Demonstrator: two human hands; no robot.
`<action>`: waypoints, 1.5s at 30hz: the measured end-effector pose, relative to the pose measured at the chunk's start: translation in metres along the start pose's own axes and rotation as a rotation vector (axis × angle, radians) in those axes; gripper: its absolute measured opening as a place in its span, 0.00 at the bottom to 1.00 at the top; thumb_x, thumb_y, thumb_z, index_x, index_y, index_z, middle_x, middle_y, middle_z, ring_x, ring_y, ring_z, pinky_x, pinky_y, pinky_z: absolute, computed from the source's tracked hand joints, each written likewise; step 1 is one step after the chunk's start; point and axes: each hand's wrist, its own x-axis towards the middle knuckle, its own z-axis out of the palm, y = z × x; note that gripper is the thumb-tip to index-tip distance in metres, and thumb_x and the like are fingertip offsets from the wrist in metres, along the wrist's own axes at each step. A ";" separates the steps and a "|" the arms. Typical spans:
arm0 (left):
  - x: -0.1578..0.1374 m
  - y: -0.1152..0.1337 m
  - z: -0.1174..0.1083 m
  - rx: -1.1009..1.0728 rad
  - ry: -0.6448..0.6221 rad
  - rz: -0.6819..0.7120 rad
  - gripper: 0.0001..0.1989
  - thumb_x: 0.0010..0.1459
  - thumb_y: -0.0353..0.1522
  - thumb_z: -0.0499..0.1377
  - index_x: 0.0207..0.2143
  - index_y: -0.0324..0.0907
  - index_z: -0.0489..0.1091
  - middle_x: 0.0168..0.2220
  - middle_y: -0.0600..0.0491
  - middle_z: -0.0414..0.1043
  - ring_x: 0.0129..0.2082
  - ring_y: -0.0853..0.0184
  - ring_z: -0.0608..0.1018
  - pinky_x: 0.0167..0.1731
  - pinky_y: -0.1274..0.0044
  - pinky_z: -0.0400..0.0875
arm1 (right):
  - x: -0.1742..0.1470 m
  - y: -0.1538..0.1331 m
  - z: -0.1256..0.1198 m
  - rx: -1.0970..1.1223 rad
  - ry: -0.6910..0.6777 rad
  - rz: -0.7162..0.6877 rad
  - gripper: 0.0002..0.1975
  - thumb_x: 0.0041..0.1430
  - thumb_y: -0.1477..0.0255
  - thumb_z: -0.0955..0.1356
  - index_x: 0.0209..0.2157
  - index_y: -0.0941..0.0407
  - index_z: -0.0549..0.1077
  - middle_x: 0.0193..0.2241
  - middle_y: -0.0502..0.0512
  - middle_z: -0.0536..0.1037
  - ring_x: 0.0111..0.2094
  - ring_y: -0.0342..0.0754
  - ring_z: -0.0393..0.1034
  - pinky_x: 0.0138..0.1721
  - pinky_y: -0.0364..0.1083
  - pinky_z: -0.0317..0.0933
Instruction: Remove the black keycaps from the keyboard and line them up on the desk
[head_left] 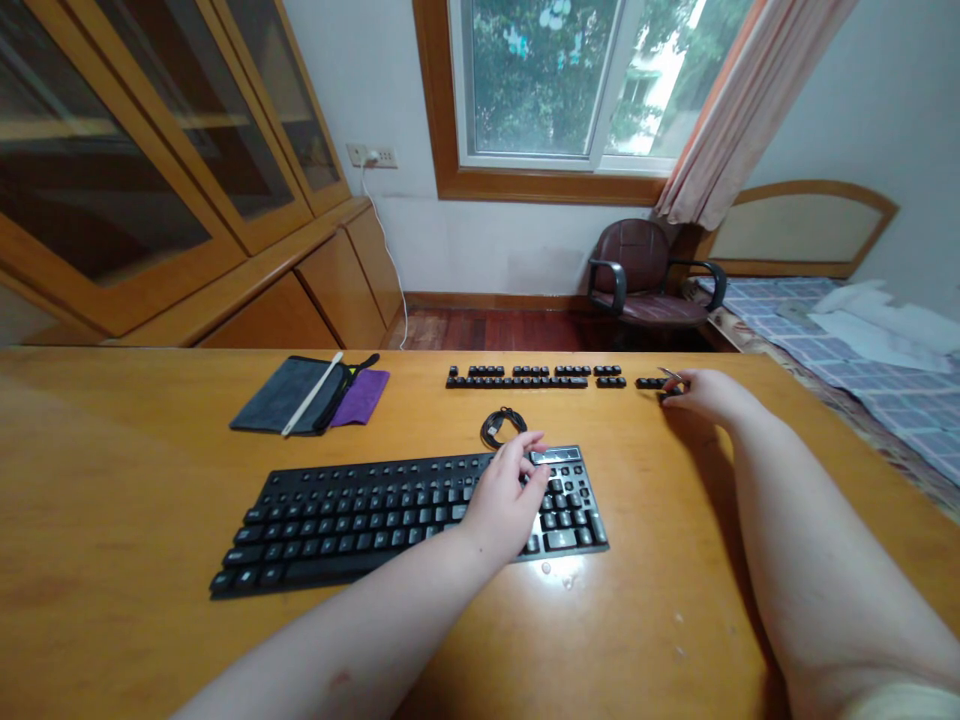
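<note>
A black computer keyboard (352, 520) lies on the desk, with bare switches along its top row and at places near the number pad. My left hand (510, 495) rests on its right part, fingers loosely bent and apart, gripping nothing I can see. Far to the right, my right hand (697, 392) is closed on what looks like a keycap puller (673, 375), whose thin metal wire shows past the fingertips. Something black sits under those fingers, partly hidden. Beside them is the right end of two lined-up rows of loose black keycaps (517, 382).
A coiled black USB cable (491, 430) lies behind the keyboard. At left are a grey pouch (266, 395), a purple cloth (361, 398) and a pale toothbrush-like stick (311, 398). The wooden desk (135, 520) ends just beyond the keycaps; a chair (637, 270) stands past it.
</note>
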 end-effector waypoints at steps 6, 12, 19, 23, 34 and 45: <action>-0.001 0.000 0.000 -0.007 0.008 -0.003 0.19 0.58 0.30 0.52 0.53 0.41 0.60 0.41 0.48 0.71 0.47 0.64 0.71 0.51 0.69 0.61 | 0.001 0.003 0.002 0.007 -0.016 0.021 0.14 0.41 0.64 0.70 0.33 0.54 0.76 0.27 0.54 0.76 0.28 0.49 0.69 0.27 0.43 0.57; -0.001 -0.002 0.000 -0.036 0.021 0.001 0.20 0.58 0.30 0.53 0.53 0.41 0.61 0.39 0.50 0.71 0.45 0.65 0.72 0.51 0.69 0.61 | 0.001 0.003 0.005 0.002 0.040 0.032 0.14 0.43 0.62 0.69 0.33 0.53 0.75 0.25 0.53 0.74 0.28 0.50 0.68 0.26 0.44 0.56; -0.001 -0.001 -0.001 -0.033 0.025 -0.010 0.19 0.57 0.29 0.53 0.52 0.42 0.62 0.40 0.50 0.71 0.45 0.65 0.72 0.51 0.69 0.62 | 0.000 0.003 0.008 0.002 0.080 0.036 0.12 0.45 0.63 0.68 0.33 0.52 0.75 0.25 0.54 0.75 0.27 0.49 0.67 0.26 0.44 0.55; -0.001 0.000 -0.001 -0.016 0.024 0.001 0.19 0.57 0.29 0.53 0.53 0.41 0.61 0.41 0.49 0.72 0.44 0.65 0.72 0.50 0.70 0.62 | -0.001 0.001 0.009 0.003 0.090 0.026 0.13 0.46 0.63 0.67 0.34 0.52 0.75 0.27 0.54 0.75 0.28 0.49 0.67 0.26 0.44 0.55; -0.001 -0.004 0.001 -0.025 0.030 0.012 0.19 0.58 0.30 0.53 0.53 0.42 0.61 0.40 0.49 0.71 0.46 0.64 0.72 0.51 0.69 0.61 | -0.005 0.006 -0.002 0.035 0.166 0.210 0.17 0.52 0.60 0.64 0.37 0.56 0.75 0.30 0.61 0.76 0.31 0.54 0.68 0.29 0.47 0.57; -0.001 -0.003 0.000 -0.034 0.037 0.005 0.19 0.57 0.30 0.54 0.53 0.42 0.62 0.38 0.50 0.72 0.46 0.64 0.72 0.51 0.68 0.61 | -0.002 0.005 0.000 0.068 0.082 0.234 0.14 0.50 0.63 0.66 0.32 0.57 0.77 0.29 0.61 0.77 0.30 0.54 0.70 0.29 0.47 0.59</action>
